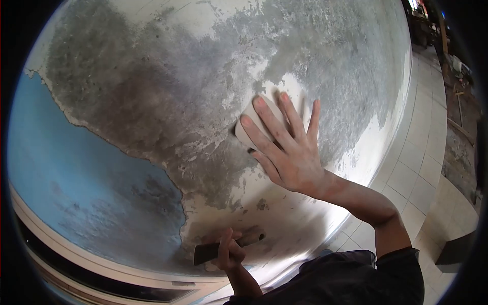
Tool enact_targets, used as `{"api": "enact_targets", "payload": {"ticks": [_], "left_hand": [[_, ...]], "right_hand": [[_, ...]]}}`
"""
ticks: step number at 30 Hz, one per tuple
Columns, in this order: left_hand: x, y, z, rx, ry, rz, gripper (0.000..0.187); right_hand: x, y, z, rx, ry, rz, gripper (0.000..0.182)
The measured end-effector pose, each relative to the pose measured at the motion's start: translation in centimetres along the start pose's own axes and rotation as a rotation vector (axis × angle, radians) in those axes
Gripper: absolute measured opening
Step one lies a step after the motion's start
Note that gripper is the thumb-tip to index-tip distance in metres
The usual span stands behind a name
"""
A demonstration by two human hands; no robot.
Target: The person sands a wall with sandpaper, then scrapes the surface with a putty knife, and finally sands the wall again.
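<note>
My right hand (295,152) lies with its fingers spread over a pale, flat pad (249,133), pressing it against the patchy grey and white wall (203,101). Dust coats the fingers. Lower down, near the wall's bottom part, my left hand (230,250) is closed around a dark, flat-bladed tool (206,253). The tool's blade points left, and its handle end sticks out to the right of the fingers.
Blue paint (101,162) with a rough, chipped edge covers the wall's left part. A pale frame (101,257) runs along the lower left. Light floor tiles (406,168) lie at the right, with rubble and wood beyond them. A dark object (455,252) stands at the lower right.
</note>
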State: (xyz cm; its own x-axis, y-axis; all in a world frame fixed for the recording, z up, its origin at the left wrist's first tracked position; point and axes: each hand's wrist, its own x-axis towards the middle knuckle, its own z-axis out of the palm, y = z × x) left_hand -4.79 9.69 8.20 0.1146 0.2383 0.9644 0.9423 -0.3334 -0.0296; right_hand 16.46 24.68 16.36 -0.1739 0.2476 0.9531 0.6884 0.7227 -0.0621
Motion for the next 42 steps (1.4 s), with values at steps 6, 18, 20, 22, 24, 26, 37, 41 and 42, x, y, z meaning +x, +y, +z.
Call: {"api": "enact_targets", "payload": {"ticks": [6, 18, 20, 22, 24, 26, 37, 41, 42], "left_hand": [[0.8, 0.3, -0.1, 0.083, 0.088, 0.069, 0.034], [-0.6, -0.6, -0.6, 0.051, 0.161, 0.072, 0.036], [-0.5, -0.5, -0.6, 0.052, 0.153, 0.082, 0.036], [-1.1, -0.4, -0.6, 0.051, 0.157, 0.021, 0.029], [-1.3, -0.4, -0.5, 0.038, 0.164, -0.013, 0.027], [-1.2, -0.3, -0.5, 0.028, 0.176, -0.022, 0.027], [-0.5, -0.7, -0.5, 0.057, 0.194, 0.066, 0.036], [-0.1, 0.0, -0.4, 0.029, 0.162, 0.023, 0.026], [-0.3, 0.0, -0.4, 0.032, 0.166, 0.009, 0.026]], "right_hand": [[-1.6, -1.6, -1.0, -0.033, -0.113, 0.077, 0.052], [-1.6, -1.9, -0.5, -0.077, -0.151, 0.118, 0.059], [-2.3, -1.9, -0.3, -0.095, -0.159, 0.098, 0.064], [-0.8, -1.9, -0.8, -0.121, -0.14, 0.112, 0.063], [1.7, -1.4, -1.3, -0.129, -0.102, 0.136, 0.062], [3.0, -1.5, -1.0, -0.108, -0.059, 0.146, 0.063], [2.5, -2.3, -1.0, -0.006, -0.105, 0.082, 0.072], [2.2, -2.6, 0.0, 0.04, 0.013, 0.087, 0.07], [1.1, -2.8, 0.3, 0.082, 0.015, 0.077, 0.068]]}}
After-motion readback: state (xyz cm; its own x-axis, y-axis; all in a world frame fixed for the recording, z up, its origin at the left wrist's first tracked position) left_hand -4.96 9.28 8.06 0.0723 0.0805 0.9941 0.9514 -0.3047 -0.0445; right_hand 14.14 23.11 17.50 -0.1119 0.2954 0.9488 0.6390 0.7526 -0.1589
